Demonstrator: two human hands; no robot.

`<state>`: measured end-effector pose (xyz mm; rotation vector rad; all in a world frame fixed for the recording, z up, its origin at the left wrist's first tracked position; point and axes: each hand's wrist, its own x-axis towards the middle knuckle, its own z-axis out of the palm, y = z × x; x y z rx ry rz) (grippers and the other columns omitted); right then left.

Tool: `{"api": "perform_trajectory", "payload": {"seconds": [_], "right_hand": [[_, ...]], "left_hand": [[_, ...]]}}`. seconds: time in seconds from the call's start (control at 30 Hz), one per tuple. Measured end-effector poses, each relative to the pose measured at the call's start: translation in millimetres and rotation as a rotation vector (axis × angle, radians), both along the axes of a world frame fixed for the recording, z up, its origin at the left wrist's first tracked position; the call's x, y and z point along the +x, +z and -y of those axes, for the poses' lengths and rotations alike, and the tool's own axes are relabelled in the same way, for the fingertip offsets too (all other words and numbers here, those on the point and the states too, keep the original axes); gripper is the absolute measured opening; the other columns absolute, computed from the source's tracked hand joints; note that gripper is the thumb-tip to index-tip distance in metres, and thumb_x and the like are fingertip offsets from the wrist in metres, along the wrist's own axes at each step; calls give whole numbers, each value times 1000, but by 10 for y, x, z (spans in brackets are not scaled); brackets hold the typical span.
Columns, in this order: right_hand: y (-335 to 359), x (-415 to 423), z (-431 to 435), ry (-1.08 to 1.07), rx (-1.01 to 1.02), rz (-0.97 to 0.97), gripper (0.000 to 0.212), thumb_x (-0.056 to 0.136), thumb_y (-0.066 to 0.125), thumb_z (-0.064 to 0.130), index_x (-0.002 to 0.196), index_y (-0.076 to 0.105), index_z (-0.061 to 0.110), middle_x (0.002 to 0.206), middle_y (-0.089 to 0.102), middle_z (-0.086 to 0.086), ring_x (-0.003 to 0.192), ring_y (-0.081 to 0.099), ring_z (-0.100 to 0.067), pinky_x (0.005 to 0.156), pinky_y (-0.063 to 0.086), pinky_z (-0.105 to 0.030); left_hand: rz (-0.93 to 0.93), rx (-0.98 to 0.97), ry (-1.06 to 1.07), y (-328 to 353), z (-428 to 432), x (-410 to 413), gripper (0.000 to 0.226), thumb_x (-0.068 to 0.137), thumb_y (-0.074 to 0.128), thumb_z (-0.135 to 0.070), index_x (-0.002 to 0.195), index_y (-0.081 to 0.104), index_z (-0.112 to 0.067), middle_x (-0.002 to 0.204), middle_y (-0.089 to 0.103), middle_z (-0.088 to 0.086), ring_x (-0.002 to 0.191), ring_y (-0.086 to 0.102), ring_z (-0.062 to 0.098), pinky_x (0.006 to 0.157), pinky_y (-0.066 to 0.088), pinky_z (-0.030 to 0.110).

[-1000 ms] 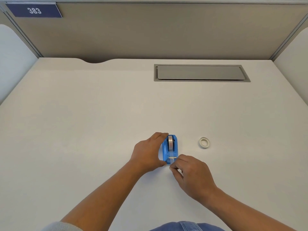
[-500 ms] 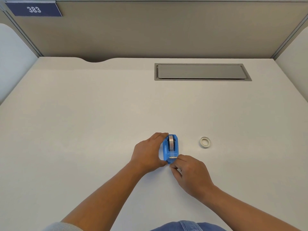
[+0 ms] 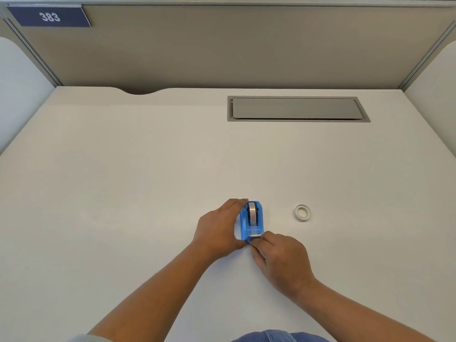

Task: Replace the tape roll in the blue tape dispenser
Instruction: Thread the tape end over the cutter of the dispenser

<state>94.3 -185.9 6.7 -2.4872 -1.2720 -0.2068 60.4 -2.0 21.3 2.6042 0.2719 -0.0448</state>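
Note:
The blue tape dispenser (image 3: 252,221) stands on the white desk (image 3: 123,193), with a roll of tape (image 3: 252,213) seated in it. My left hand (image 3: 218,229) grips the dispenser from its left side, fingers at the far end and thumb at the near end. My right hand (image 3: 278,257) has its fingertips pinched at the tape end just below the metal cutter (image 3: 255,235). A small white tape roll (image 3: 302,212) lies flat on the desk to the right, apart from both hands.
A grey cable hatch (image 3: 296,109) is set into the desk at the back right. Beige partition walls (image 3: 234,45) close off the back and sides, and a blue "383" sign (image 3: 49,17) hangs top left.
My right hand's fingertips have stayed pinched at the cutter end, shifting slightly. The left hand and dispenser have not visibly moved.

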Motion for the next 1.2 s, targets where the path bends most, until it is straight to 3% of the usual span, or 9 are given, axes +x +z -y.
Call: {"api": "perform_trajectory", "payload": {"seconds": [0.3,0.5,0.63,0.77,0.97,1.1,1.2], "right_hand": [[-1,-60,67,-47,-43,-140,18,75,79,26,92,76,19,70,72,4,51,62,-12,48,45,-17],[91,-26,129,-177,32,-269,9,72,76,21,79,70,22,68,66,8,54,57,-10,44,50,-23],[180,41,81,-281,145,-410,18,79,70,27,88,55,27,77,59,12,59,53,-10,51,46,-20],[172,84,-33,-284,176,-493,29,82,72,35,107,63,22,94,66,11,79,62,-10,69,53,-22],[93,159,-44,-261,169,-503,22,76,81,27,92,70,18,83,68,5,70,62,-9,65,49,-16],[34,163,-39,-252,174,-534,23,75,81,21,92,66,20,82,66,6,70,61,-11,67,56,-27],[-8,161,-5,-287,184,-605,30,75,80,23,93,56,26,79,64,11,73,62,-11,68,56,-26]], "left_hand": [[12,1,-5,26,-8,-16,95,68,78,-59,148,31,-37,148,44,-21,117,60,7,90,49,25],[-16,17,-4,9,-13,-4,97,68,81,-52,148,29,-36,150,43,-18,119,59,8,93,50,28],[-13,12,2,12,-2,-1,96,68,81,-54,148,30,-36,149,44,-18,117,60,8,93,51,29],[-2,-6,5,23,-1,-10,95,67,80,-55,147,32,-36,148,44,-20,116,61,9,91,50,28],[4,-8,7,17,-1,-13,95,67,80,-56,147,33,-37,147,44,-21,115,62,8,88,50,27],[11,-13,1,11,-5,-20,95,67,80,-55,147,33,-36,147,44,-21,115,62,8,88,49,26],[13,-15,-2,1,-5,-22,94,67,80,-55,146,33,-36,147,45,-21,115,61,8,87,48,25]]}}
